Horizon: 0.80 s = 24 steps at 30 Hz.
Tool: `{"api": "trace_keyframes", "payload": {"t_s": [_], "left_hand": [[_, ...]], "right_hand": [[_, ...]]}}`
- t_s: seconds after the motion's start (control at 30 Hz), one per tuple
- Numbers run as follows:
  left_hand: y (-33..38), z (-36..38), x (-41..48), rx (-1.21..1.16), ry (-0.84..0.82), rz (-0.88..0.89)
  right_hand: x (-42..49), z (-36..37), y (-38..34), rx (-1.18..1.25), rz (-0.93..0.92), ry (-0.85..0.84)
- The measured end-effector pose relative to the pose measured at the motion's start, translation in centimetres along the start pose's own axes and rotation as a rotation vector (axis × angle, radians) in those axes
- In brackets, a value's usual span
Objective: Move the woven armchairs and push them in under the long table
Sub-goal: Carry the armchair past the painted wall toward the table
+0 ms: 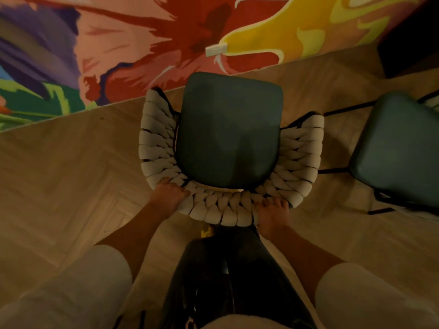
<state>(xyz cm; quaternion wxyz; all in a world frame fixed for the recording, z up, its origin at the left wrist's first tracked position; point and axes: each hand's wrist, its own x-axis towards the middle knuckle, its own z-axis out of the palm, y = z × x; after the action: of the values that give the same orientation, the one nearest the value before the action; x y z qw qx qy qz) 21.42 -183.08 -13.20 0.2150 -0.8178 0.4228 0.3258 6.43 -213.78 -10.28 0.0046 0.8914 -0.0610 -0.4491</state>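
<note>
A woven armchair (228,138) with a dark green seat cushion and a thick cream braided back stands on the floor right in front of me, seen from above. My left hand (167,194) grips the left part of the curved backrest. My right hand (273,216) grips the backrest's right part. A second armchair (394,153) with the same green seat stands at the right edge, partly cut off. No long table is in view.
Light herringbone wood floor (71,174) lies all around the chair. A brightly painted mural wall (118,43) with a white outlet (216,49) runs along the far side. A dark object (411,36) sits at the top right corner. My dark trousers fill the bottom centre.
</note>
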Motion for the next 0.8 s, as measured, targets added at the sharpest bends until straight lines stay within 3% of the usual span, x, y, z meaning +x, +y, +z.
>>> {"api": "trace_keyframes", "payload": {"t_s": [0.43,0.67,0.8], "left_hand": [[-7.5,-4.1,3.9,0.237,-0.055,0.292],[-10.8,-4.5,6.9,0.392,0.079,0.6],[-11.1,-8.4,9.1,0.638,-0.05,0.671]], "right_hand": [[-0.7,-1.3,-5.9,0.236,0.21,-0.042],[-3.3,1.4,-13.5,0.51,0.401,-0.117],[-4.0,2.1,-18.7,0.685,0.515,-0.153]]}}
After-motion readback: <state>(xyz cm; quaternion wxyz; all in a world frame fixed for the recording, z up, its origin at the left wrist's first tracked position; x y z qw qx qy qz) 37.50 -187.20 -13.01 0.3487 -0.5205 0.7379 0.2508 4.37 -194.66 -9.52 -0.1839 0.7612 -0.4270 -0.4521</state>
